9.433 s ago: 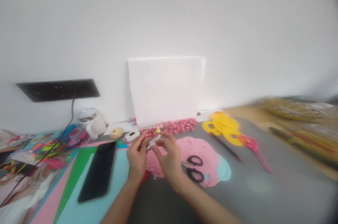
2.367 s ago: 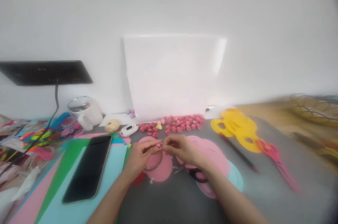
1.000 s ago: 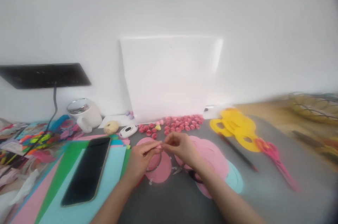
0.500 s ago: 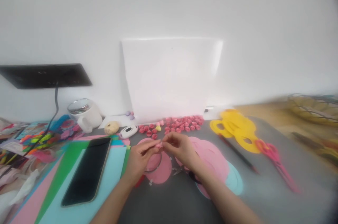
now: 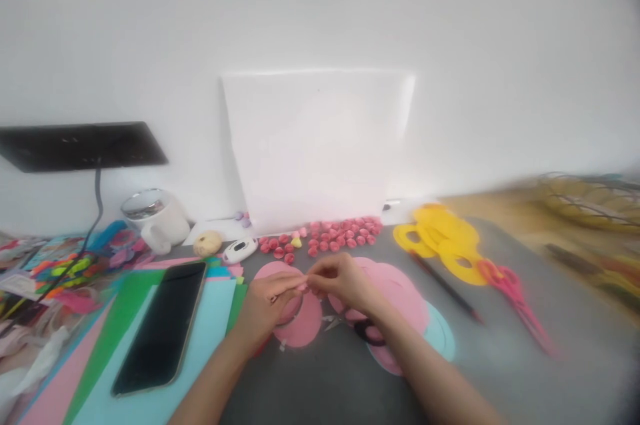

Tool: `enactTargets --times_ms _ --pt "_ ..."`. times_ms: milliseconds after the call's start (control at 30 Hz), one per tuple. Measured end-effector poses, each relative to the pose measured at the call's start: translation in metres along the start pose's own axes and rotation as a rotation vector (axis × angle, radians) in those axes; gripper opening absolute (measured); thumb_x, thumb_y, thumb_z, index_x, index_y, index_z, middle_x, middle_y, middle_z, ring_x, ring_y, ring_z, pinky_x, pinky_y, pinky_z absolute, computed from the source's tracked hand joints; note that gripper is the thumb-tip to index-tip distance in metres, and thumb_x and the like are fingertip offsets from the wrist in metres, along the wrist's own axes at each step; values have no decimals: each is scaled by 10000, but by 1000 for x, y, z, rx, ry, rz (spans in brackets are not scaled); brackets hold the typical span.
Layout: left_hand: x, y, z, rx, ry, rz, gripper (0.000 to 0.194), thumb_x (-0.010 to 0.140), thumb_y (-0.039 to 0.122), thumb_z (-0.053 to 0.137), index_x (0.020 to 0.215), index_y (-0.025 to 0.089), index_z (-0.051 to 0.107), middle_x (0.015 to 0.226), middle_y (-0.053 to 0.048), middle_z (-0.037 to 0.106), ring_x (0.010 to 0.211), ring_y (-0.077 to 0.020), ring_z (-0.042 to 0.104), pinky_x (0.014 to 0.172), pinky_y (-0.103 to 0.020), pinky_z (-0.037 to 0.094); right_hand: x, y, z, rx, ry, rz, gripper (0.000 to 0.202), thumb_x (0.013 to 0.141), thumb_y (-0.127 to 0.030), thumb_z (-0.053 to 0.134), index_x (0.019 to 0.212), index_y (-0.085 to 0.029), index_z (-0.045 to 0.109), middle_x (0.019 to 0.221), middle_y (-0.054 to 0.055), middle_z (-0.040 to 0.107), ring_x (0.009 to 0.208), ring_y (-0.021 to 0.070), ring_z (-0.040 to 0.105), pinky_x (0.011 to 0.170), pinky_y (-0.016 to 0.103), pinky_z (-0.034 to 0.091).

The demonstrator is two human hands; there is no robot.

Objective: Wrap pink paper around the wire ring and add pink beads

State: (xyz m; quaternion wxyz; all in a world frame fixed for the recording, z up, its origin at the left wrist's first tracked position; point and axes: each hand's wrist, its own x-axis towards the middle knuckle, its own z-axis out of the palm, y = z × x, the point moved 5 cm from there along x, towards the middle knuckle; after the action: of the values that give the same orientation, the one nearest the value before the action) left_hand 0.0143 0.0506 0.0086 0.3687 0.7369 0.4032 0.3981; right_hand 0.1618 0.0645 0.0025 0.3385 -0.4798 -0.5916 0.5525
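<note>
The small pink piece (image 5: 303, 286) is located between the two hands, above the pink paper discs (image 5: 303, 326). The left hand (image 5: 267, 301) grips it between thumb and index finger; the right hand (image 5: 345, 281) pinches the same piece at its fingertips from the right. The piece is mostly covered by the fingers, so its long axis and pointing direction cannot be determined. Count of pieces visible at the fingertips: one. Rolled red pieces (image 5: 345, 235) lie beyond the hands in two clusters: at least six in the left cluster, too many in the right cluster for an exact count. One yellow bud (image 5: 297, 242) sits between the clusters. Scissors: two pairs. The black-handled scissors (image 5: 369, 333) lie partly under the right forearm, blades directed left; the pink scissors (image 5: 520, 305) lie at the right, loops at the far end, tip directed toward the near right. One pencil (image 5: 447, 288) lies parallel to them in general direction, beside the yellow paper shapes (image 5: 440, 238). One phone (image 5: 163, 328) rests on the coloured sheets (image 5: 215, 318), long axis slanting from near left to far right.
</note>
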Motion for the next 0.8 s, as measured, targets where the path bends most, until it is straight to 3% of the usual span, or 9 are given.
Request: enactTargets --times_ms 200,800 --pt "0 1 2 7 -57 -7 187 812 237 563 886 235 735 951 -46 718 823 -180 658 765 -273 522 -2 2 0 23 -42 46 135 697 -258 607 652 -145 665 553 8 636 508 120 596 484 198 467" --pt "3 8 -2 -24 -42 -78 173 813 246 562 842 225 731 857 -30 722 760 -170 641 721 -259 497 -1 -1 7 50 -54 -7 202 753 -312 575 679 -137 643 570 9 626 527 120 602 539 227 479"
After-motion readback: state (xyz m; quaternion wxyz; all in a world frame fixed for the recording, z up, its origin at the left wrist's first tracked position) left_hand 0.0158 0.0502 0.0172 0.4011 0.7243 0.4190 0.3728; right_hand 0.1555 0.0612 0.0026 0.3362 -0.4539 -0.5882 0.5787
